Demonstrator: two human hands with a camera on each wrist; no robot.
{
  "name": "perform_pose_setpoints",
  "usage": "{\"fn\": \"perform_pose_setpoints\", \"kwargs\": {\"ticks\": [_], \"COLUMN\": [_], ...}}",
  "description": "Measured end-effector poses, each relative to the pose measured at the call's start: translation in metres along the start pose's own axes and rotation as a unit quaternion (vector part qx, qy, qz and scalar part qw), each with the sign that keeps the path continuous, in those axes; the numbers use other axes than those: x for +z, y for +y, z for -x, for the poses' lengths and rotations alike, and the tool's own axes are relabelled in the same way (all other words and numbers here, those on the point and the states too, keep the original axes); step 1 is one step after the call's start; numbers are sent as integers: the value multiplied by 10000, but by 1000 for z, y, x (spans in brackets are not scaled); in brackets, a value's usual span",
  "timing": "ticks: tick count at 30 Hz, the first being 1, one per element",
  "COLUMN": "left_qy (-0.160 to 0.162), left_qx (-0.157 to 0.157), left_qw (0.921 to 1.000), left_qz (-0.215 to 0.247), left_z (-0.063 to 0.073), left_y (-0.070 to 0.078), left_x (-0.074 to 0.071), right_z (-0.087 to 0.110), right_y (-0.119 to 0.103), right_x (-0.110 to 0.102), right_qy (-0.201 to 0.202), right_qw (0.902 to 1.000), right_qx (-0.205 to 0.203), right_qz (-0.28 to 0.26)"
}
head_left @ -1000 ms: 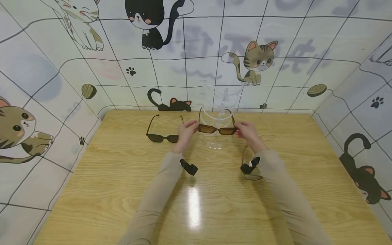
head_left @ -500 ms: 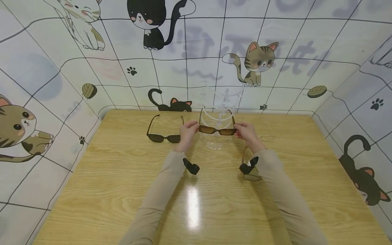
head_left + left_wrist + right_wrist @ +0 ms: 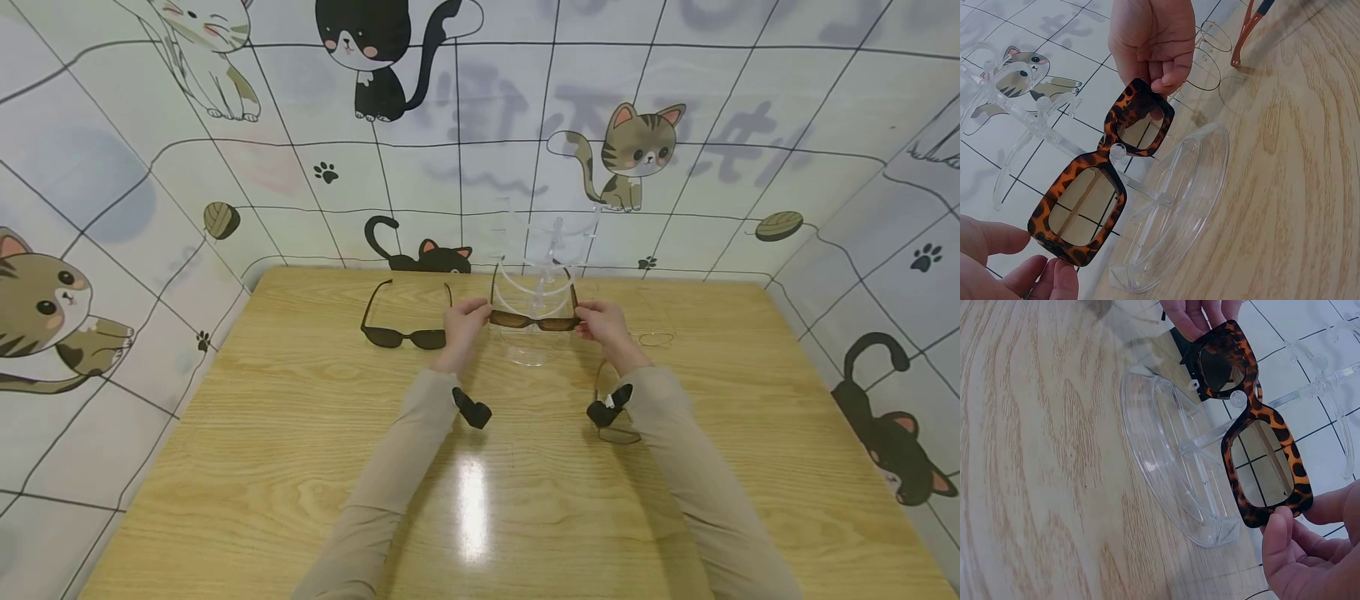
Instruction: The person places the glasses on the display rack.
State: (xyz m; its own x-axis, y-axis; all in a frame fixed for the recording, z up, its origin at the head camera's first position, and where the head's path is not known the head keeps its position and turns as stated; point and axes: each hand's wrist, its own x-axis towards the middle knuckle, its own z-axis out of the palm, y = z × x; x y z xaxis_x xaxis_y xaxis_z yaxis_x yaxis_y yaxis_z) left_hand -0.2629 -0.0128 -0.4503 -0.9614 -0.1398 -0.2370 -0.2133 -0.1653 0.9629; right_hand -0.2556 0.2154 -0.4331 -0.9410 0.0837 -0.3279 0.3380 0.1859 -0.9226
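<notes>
Tortoiseshell sunglasses (image 3: 534,322) with brown lenses are held level between my two hands, temples pointing back. My left hand (image 3: 463,327) pinches one outer corner of the frame. At the opposite corner, my right hand (image 3: 604,327) pinches the frame between thumb and fingers. Behind and under them stands a clear acrylic display stand (image 3: 1207,169) with curved tiers. In both wrist views a round clear knob (image 3: 1238,398) of the stand shows right at the nose bridge.
Black sunglasses (image 3: 405,337) lie unfolded left of the stand. Thin wire-rimmed glasses (image 3: 657,339) lie to the right. Another pair of glasses (image 3: 619,436) is partly hidden under my right wrist. A cat-print backdrop (image 3: 510,167) rises behind the wooden table (image 3: 300,467).
The sunglasses have dropped very slightly, and their front has tipped so the lenses look narrower from above. Both hands keep their hold, the left shifting slightly right.
</notes>
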Motion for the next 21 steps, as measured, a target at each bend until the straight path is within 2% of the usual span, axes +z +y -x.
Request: {"fn": "perform_pose_setpoints", "kwargs": {"ticks": [5,6,9,12,13,14,21], "left_qy": [-16,-16,-12,-35,-48,-63,-99], "left_qx": [8,16,53,112,144,185,481], "left_qw": [10000,10000,9999,9996,9994,9993,9966], "left_qz": [-49,-56,-140,-262,-302,-321,-658], "left_z": [0,0,0,2,3,4,14], "left_y": [0,0,0,2,2,3,11], "left_x": [0,0,0,-2,-3,-3,-11], "right_z": [-3,-13,-13,-7,4,7,21], "right_y": [2,11,12,10,1,0,1], "right_x": [0,-4,-5,-6,-3,-3,-9], "right_qy": [129,68,99,207,333,382,435], "right_qw": [9998,9997,9996,9990,9979,9973,9940], "right_qx": [-45,-203,-252,-349,-254,-292,-652], "right_qz": [117,-83,4,185,484,558,762]}}
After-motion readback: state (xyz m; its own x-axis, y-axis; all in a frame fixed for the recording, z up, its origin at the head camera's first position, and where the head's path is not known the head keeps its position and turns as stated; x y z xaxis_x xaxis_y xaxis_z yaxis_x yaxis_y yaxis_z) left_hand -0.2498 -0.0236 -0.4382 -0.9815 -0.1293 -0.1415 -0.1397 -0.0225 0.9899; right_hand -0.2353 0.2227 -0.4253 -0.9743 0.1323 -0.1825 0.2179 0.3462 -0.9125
